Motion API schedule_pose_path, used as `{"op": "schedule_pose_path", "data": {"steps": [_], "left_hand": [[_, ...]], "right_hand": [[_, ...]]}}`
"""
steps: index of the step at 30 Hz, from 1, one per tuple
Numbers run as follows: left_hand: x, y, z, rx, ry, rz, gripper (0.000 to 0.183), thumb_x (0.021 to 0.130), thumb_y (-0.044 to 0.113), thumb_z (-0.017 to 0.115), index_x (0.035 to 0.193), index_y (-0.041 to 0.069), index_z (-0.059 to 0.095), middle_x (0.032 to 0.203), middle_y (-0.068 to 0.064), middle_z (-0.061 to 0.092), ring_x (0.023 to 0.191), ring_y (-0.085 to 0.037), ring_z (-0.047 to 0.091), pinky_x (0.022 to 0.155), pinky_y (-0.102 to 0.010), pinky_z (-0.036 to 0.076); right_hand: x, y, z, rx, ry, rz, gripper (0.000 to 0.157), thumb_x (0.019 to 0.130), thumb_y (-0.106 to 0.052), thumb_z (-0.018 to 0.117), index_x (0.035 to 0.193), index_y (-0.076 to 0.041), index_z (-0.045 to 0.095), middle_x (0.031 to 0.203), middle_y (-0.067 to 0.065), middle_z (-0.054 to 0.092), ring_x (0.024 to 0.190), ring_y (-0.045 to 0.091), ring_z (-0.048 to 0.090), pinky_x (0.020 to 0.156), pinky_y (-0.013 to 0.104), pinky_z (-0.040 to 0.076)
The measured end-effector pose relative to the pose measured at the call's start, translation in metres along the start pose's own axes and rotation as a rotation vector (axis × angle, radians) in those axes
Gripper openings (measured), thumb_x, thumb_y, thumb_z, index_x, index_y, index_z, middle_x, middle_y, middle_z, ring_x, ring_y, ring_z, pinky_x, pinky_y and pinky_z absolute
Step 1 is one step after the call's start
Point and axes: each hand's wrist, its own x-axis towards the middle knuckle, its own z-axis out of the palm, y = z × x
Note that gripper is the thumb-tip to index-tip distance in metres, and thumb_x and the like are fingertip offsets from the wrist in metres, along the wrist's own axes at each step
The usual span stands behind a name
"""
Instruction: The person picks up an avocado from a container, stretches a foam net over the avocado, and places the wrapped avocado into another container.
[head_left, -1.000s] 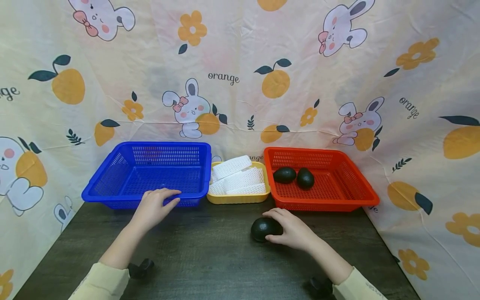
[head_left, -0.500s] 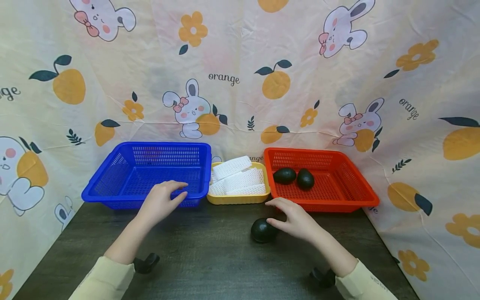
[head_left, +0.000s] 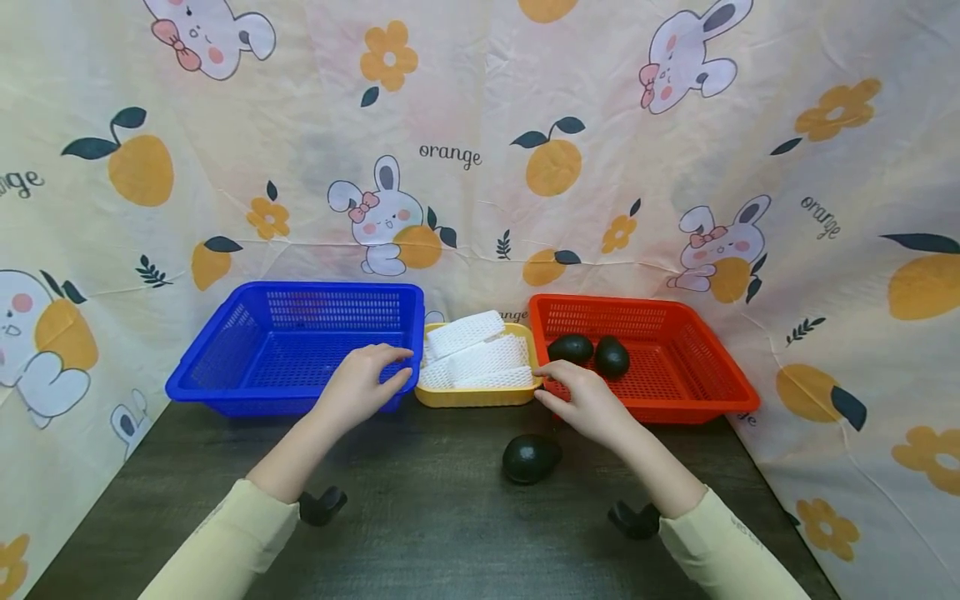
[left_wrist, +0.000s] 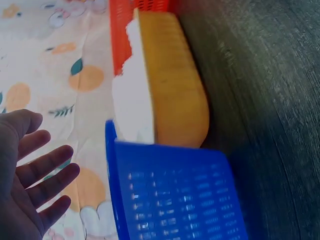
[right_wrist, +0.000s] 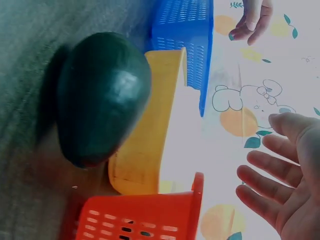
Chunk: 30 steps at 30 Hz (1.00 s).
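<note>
A dark green avocado (head_left: pixel 531 459) lies on the table, apart from both hands; it looms large in the right wrist view. My right hand (head_left: pixel 587 402) hovers beside the front left corner of the red basket (head_left: pixel 675 408), fingers relaxed and holding nothing. Over the front right part of the blue basket (head_left: pixel 225 393) is my left hand (head_left: pixel 360 385), also holding nothing, its fingers spread in the left wrist view. Between the baskets stands a yellow tray (head_left: pixel 474 398) with several white foam net sleeves (head_left: pixel 480 358). Two avocados (head_left: pixel 612 357) lie inside the red basket.
A printed cloth (head_left: pixel 480 100) hangs behind the baskets and along both sides. The dark wood-grain table (head_left: pixel 420 533) runs up to it. Black straps with a small device (head_left: pixel 634 520) sit at each wrist.
My right hand has let go of the avocado and moved up and away, toward the red basket. My left hand has shifted right, toward the yellow tray. The avocado stays on the table.
</note>
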Motion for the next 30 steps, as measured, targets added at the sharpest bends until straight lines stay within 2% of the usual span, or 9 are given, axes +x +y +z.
{"op": "schedule_pose_path", "data": {"steps": [6, 11, 19, 24, 30], "left_hand": [[0.016, 0.009, 0.013, 0.055, -0.051, 0.077, 0.027, 0.09, 0.019, 0.067, 0.112, 0.004, 0.07, 0.104, -0.01, 0.069, 0.095, -0.026, 0.064, 0.083, -0.044, 0.048], [0.028, 0.015, 0.02, 0.063, -0.114, 0.044, 0.027, 0.092, 0.018, 0.065, 0.114, 0.003, 0.068, 0.104, -0.01, 0.069, 0.095, -0.025, 0.064, 0.081, -0.042, 0.05], [0.049, 0.02, 0.036, 0.065, -0.232, 0.0, 0.032, 0.093, 0.02, 0.063, 0.12, 0.003, 0.065, 0.108, -0.01, 0.068, 0.1, -0.025, 0.062, 0.085, -0.043, 0.049], [0.058, 0.023, 0.046, 0.052, -0.26, 0.008, 0.031, 0.091, 0.018, 0.065, 0.119, 0.002, 0.066, 0.106, -0.011, 0.068, 0.097, -0.026, 0.063, 0.084, -0.042, 0.049], [0.065, 0.028, 0.058, 0.037, -0.292, -0.009, 0.029, 0.092, 0.019, 0.065, 0.116, 0.002, 0.067, 0.104, -0.01, 0.068, 0.093, -0.024, 0.064, 0.08, -0.04, 0.05]], "right_hand": [[0.013, 0.003, -0.003, -0.041, 0.009, 0.0, 0.027, 0.087, -0.015, 0.072, 0.112, -0.005, 0.068, 0.11, 0.006, 0.066, 0.1, 0.023, 0.061, 0.085, 0.042, 0.05], [0.025, 0.006, -0.001, -0.062, -0.011, -0.002, 0.025, 0.087, -0.014, 0.071, 0.111, -0.006, 0.069, 0.108, 0.006, 0.067, 0.099, 0.023, 0.062, 0.084, 0.041, 0.05], [0.046, 0.007, 0.004, -0.086, -0.114, 0.063, 0.028, 0.088, -0.015, 0.07, 0.113, -0.004, 0.068, 0.111, 0.008, 0.066, 0.103, 0.027, 0.06, 0.087, 0.043, 0.048], [0.057, 0.009, 0.01, -0.114, -0.183, 0.105, 0.03, 0.088, -0.015, 0.071, 0.115, -0.004, 0.068, 0.113, 0.01, 0.066, 0.105, 0.028, 0.06, 0.089, 0.044, 0.047], [0.069, 0.008, 0.019, -0.179, -0.219, 0.095, 0.028, 0.087, -0.016, 0.072, 0.112, -0.005, 0.07, 0.11, 0.008, 0.068, 0.103, 0.025, 0.061, 0.091, 0.042, 0.046]]}}
